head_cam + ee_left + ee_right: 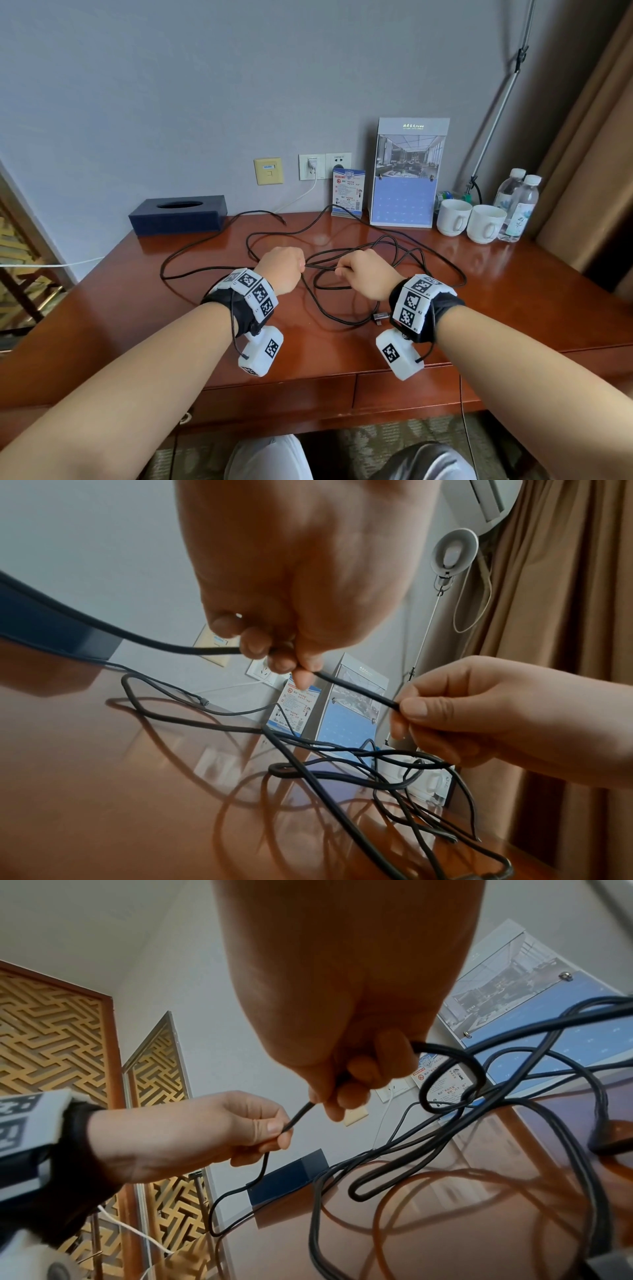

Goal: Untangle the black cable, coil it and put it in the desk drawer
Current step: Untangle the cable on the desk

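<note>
Now both hands pinch black cable: left hand, right hand; loops sprawl over desk.

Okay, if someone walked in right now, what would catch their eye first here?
First, the black cable, sprawled in tangled loops across the middle of the wooden desk. Above it, the left hand and right hand pinch a short stretch between them. Two white mugs sit at the back right.

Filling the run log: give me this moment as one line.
stage: untangling | left hand: pinches black cable | right hand: pinches black cable | cable: loose loops on desk | drawer: shut
</note>
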Action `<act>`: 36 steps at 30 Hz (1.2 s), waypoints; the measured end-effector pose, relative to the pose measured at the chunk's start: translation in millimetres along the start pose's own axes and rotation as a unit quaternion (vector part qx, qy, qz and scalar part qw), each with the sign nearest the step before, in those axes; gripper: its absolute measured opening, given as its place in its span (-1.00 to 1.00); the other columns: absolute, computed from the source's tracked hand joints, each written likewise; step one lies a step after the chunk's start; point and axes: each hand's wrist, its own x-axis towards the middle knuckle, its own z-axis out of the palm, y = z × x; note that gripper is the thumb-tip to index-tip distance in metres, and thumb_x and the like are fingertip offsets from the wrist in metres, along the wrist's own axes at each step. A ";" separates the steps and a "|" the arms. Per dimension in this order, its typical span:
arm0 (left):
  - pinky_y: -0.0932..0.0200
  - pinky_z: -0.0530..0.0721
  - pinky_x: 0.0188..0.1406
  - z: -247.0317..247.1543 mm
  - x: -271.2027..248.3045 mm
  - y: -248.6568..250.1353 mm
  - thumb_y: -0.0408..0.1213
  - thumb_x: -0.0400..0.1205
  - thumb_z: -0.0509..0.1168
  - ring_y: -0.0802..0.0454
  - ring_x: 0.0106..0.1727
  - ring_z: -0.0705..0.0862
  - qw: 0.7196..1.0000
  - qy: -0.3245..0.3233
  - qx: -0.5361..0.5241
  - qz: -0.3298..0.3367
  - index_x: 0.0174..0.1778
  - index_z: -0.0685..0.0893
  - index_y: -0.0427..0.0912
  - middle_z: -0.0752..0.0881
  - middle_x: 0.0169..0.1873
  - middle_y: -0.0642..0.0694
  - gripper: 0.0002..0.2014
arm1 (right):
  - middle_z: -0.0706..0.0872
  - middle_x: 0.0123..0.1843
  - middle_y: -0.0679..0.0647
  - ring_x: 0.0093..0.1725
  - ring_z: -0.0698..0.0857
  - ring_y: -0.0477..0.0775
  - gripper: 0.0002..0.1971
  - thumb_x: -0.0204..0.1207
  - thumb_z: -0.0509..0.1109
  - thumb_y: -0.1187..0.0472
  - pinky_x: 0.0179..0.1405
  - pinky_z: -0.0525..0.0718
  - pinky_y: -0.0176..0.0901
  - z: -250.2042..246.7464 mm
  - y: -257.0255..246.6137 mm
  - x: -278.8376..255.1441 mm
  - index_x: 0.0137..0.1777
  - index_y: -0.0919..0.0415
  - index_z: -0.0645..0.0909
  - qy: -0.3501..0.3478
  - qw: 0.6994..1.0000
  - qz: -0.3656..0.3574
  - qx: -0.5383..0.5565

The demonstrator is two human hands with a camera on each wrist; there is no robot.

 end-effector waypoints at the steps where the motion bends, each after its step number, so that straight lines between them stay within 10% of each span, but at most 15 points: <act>1: 0.03 0.64 0.03 -0.7 0.2 -0.8 -0.52 0.62 0.10 -0.22 0.03 0.69 1.000 0.006 0.002 -0.002 -0.10 0.63 -0.10 0.73 0.03 -0.17 -0.73 | 0.66 -0.28 0.03 -0.17 0.65 0.10 -0.76 0.70 0.25 0.17 -0.05 0.63 -0.07 -0.3 0.7 0.7 -0.13 0.17 0.70 0.000 1.000 0.001 0.000; 26: -0.03 0.66 0.10 -10.6 -3.4 -47.3 -0.42 0.66 0.13 -0.25 0.03 0.69 0.990 0.018 0.054 -0.131 0.10 0.67 -0.18 0.70 0.06 -0.23 -0.77 | 0.68 -0.14 0.00 0.00 0.71 0.20 -0.82 0.70 0.24 0.08 0.03 0.69 0.06 -7.9 11.1 -8.7 -0.07 -0.01 0.66 -0.002 0.998 0.045 -0.051; 36: -0.13 0.65 0.18 -5.8 -4.5 -31.5 -0.37 0.65 0.08 -0.23 0.16 0.65 0.993 -0.024 0.081 -0.083 0.14 0.67 -0.07 0.69 0.18 -0.14 -0.70 | 0.74 -0.12 0.07 -0.05 0.72 0.20 -0.80 0.70 0.24 0.08 -0.02 0.67 0.00 -6.6 13.0 -9.1 -0.05 0.03 0.69 0.004 0.997 0.064 -0.053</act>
